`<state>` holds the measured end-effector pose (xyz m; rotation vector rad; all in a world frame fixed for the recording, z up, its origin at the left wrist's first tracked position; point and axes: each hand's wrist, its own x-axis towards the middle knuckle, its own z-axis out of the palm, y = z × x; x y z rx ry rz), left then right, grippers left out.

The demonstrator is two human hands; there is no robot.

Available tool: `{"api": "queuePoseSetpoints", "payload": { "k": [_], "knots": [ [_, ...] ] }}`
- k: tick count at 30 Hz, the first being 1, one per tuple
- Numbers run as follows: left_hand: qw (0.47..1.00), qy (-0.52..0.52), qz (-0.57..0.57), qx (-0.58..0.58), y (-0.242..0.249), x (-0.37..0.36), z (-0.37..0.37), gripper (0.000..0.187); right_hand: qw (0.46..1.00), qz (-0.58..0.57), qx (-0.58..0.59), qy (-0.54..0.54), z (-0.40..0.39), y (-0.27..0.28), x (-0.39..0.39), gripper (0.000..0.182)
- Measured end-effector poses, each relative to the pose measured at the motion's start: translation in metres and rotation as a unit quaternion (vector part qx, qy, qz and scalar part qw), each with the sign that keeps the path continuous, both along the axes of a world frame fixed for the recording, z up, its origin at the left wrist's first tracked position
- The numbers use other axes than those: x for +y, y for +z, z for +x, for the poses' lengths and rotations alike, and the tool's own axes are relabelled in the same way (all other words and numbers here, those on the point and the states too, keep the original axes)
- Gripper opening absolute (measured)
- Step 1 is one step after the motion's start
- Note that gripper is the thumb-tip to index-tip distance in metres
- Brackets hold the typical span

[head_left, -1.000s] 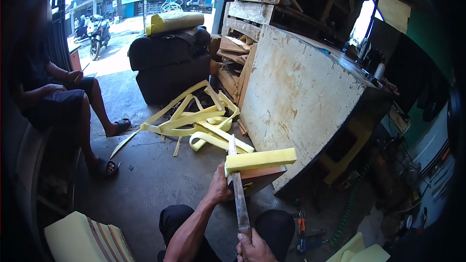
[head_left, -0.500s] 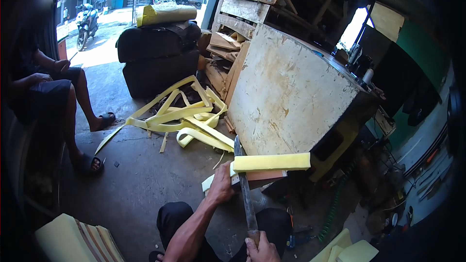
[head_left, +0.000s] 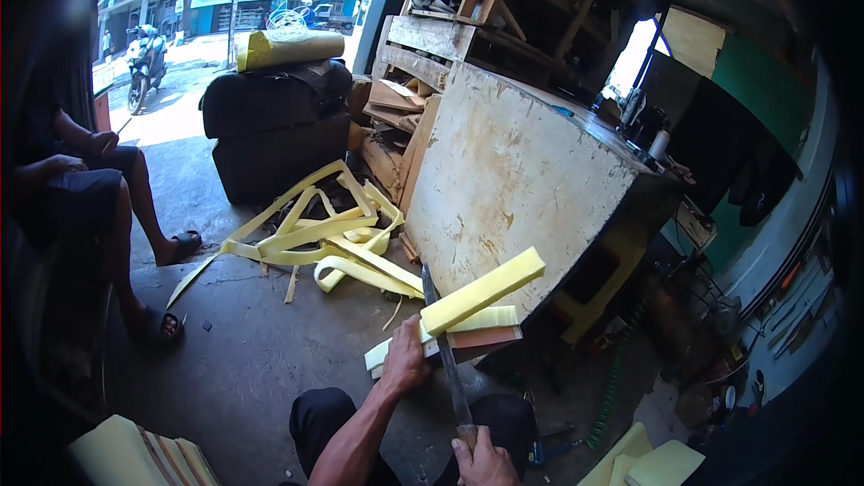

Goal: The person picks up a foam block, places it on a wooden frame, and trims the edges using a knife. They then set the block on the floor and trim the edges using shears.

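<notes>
My right hand (head_left: pixel 488 462) is wrapped round the wooden handle of a long knife (head_left: pixel 454 381), its dark blade pointing away from me. The blade passes beneath a yellow foam strip (head_left: pixel 490 290), which tilts up towards the right. Under the blade lies another layer of pale yellow foam (head_left: pixel 490 318) on a block with a reddish-brown face (head_left: pixel 486 338). My left hand (head_left: pixel 405 355) grips the near left end of the foam, just left of the blade. Its fingertips are partly hidden by the foam.
Foam offcuts (head_left: pixel 324 229) lie tangled on the floor ahead. A large scuffed white panel (head_left: pixel 504 180) stands on the right. Foam blocks (head_left: pixel 135 454) sit at lower left, with more foam pieces (head_left: pixel 661 466) at lower right. A seated person (head_left: pixel 85 180) is on the left.
The upper foam strip's right end has swung up and away from the layer below, exposing that layer. My view has shifted slightly; both hands keep their holds.
</notes>
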<state>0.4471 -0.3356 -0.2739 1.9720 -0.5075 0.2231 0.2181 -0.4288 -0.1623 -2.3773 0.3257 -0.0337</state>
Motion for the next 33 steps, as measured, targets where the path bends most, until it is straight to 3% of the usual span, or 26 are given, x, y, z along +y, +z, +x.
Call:
{"api": "queuePoseSetpoints", "payload": {
  "k": [2, 4, 5, 8, 11, 12, 14, 16, 17, 18, 19, 20, 22, 24, 26, 28, 31, 33],
  "knots": [
    [0.999, -0.002, 0.018, -0.032, -0.003, 0.000, 0.000, 0.090, 1.000, -0.008, -0.006, -0.019, 0.010, -0.005, -0.005, 0.040],
    [0.999, 0.014, 0.008, 0.034, 0.000, -0.002, -0.007, 0.091, 0.989, -0.114, 0.089, 0.039, 0.065, -0.011, -0.014, 0.036],
    [0.999, 0.046, -0.016, -0.007, -0.009, -0.006, -0.006, 0.093, 0.987, -0.117, 0.099, 0.051, 0.095, -0.017, -0.017, 0.040],
    [0.996, 0.041, 0.049, 0.064, -0.029, 0.002, 0.007, 0.082, 0.981, -0.029, 0.184, 0.047, 0.140, 0.064, 0.002, 0.048],
    [0.987, 0.047, 0.142, 0.054, -0.009, 0.017, 0.011, 0.075, 0.969, -0.095, 0.171, 0.151, 0.164, 0.107, -0.015, 0.050],
    [0.987, 0.047, 0.144, 0.047, 0.004, 0.018, 0.008, 0.075, 0.981, -0.089, 0.146, 0.091, 0.160, 0.135, -0.014, 0.049],
    [0.992, 0.080, 0.101, -0.004, 0.037, 0.027, 0.000, 0.076, 0.975, -0.179, -0.085, 0.103, 0.183, 0.114, -0.048, 0.048],
    [0.985, 0.104, 0.136, 0.004, 0.059, 0.029, 0.011, 0.082, 0.983, -0.130, -0.102, 0.077, 0.176, 0.129, -0.055, 0.048],
    [0.975, 0.104, 0.195, 0.003, 0.063, 0.030, 0.022, 0.086, 0.989, -0.059, -0.117, 0.062, 0.170, 0.122, -0.059, 0.044],
    [0.962, 0.102, 0.253, 0.007, 0.069, 0.031, 0.030, 0.089, 0.989, -0.060, -0.116, 0.075, 0.159, 0.117, -0.057, 0.044],
    [0.947, 0.078, 0.312, 0.029, 0.079, 0.031, 0.036, 0.097, 0.991, 0.051, -0.101, 0.072, 0.144, 0.112, -0.054, 0.042],
    [0.945, 0.089, 0.312, 0.037, 0.072, 0.035, 0.039, 0.097, 0.981, 0.163, -0.083, 0.067, 0.133, 0.101, -0.052, 0.040],
    [0.909, -0.008, 0.415, 0.034, 0.044, 0.046, 0.059, 0.094, 0.948, 0.305, -0.073, 0.058, 0.118, 0.054, -0.039, 0.035],
    [0.880, -0.059, 0.469, 0.046, -0.021, 0.067, 0.072, 0.096, 0.924, 0.381, -0.015, 0.033, 0.103, 0.012, -0.021, 0.031],
    [0.872, -0.022, 0.489, 0.016, -0.054, 0.102, 0.071, 0.098, 0.905, 0.423, 0.022, 0.031, 0.088, -0.025, -0.001, 0.029],
    [0.840, 0.005, 0.537, 0.081, -0.027, 0.150, 0.058, 0.105, 0.904, 0.422, 0.069, 0.023, 0.074, -0.055, 0.018, 0.030],
    [0.836, 0.053, 0.504, 0.208, -0.017, 0.234, 0.029, 0.117, 0.887, 0.439, 0.145, 0.011, 0.064, -0.069, 0.048, 0.031],
    [0.840, 0.088, 0.473, 0.252, -0.036, 0.266, 0.017, 0.119, 0.868, 0.460, 0.185, 0.026, 0.062, -0.082, 0.069, 0.031]
  ]
}}
